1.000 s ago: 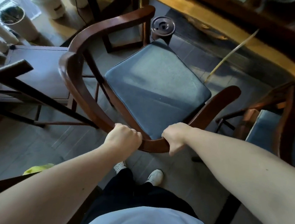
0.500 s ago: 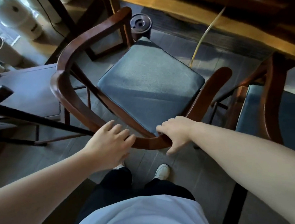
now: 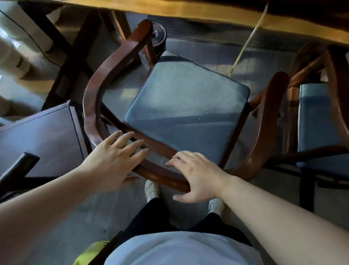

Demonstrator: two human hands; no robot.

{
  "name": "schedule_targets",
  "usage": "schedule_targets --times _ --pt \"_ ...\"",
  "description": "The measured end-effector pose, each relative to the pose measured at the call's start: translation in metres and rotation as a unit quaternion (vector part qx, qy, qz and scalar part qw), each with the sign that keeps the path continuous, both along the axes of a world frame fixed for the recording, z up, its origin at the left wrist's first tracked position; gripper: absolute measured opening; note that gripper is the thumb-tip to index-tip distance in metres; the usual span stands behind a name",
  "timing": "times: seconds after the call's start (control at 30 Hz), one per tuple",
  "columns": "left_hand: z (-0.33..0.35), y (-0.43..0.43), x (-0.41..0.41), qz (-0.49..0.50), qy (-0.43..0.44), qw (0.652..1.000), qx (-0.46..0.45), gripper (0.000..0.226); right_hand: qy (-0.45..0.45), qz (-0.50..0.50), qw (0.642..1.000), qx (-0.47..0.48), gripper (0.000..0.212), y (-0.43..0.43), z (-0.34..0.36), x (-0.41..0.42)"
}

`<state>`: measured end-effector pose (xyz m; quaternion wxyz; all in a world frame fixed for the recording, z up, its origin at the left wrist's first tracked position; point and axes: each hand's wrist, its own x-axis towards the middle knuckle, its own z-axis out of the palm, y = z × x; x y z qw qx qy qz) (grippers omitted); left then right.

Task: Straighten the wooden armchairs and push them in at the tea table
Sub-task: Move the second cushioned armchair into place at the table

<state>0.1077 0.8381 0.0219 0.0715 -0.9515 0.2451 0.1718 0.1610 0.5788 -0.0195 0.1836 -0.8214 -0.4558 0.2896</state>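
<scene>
A wooden armchair [image 3: 93, 96] with a curved dark-red back rail and a blue seat cushion [image 3: 188, 110] stands in front of me, its front facing the tea table [image 3: 179, 9]. My left hand [image 3: 113, 159] lies flat over the back rail with its fingers spread. My right hand [image 3: 197, 176] rests on the rail beside it, fingers loose and apart, thumb under the rail. A second armchair [image 3: 337, 116] with a blue cushion stands close on the right, partly under the table edge.
A low grey side table [image 3: 39, 134] sits left of the chair, and a dark bar [image 3: 9, 175] crosses below it. A round dark canister [image 3: 158, 35] stands on the floor by the chair's front left leg. A yellow cord [image 3: 247, 42] hangs from the table. White containers [image 3: 4, 56] are at far left.
Both hands have let go of the back rail and opened out flat on it. The chair now stands nearer the table, with its arm close to the second chair.
</scene>
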Motion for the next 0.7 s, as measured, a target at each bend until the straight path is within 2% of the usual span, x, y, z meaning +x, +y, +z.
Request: schedule_targets --times 0.13,0.27,0.33,0.53,0.7 --pt "-0.008 0.028 0.014 -0.019 -0.011 0.998 -0.05 0.068 0.016 -0.04 0.999 -0.021 0.062 0.009 0.006 -0.01" --pt "-0.018 0.035 0.018 -0.049 0.02 0.993 -0.105 0.031 0.025 -0.156 0.987 -0.04 0.05 0.018 0.015 -0.039" --pt "-0.021 0.036 0.019 -0.048 0.033 0.991 -0.119 0.029 0.013 -0.188 0.98 -0.058 0.048 0.024 0.019 -0.043" --pt "-0.025 0.03 0.022 -0.054 0.018 0.988 -0.142 0.023 0.006 -0.12 0.987 -0.103 0.047 0.017 0.019 -0.033" --pt "-0.021 -0.019 0.031 -0.053 -0.009 0.988 -0.146 0.031 0.0 -0.127 0.983 -0.136 0.053 -0.026 0.026 -0.011"
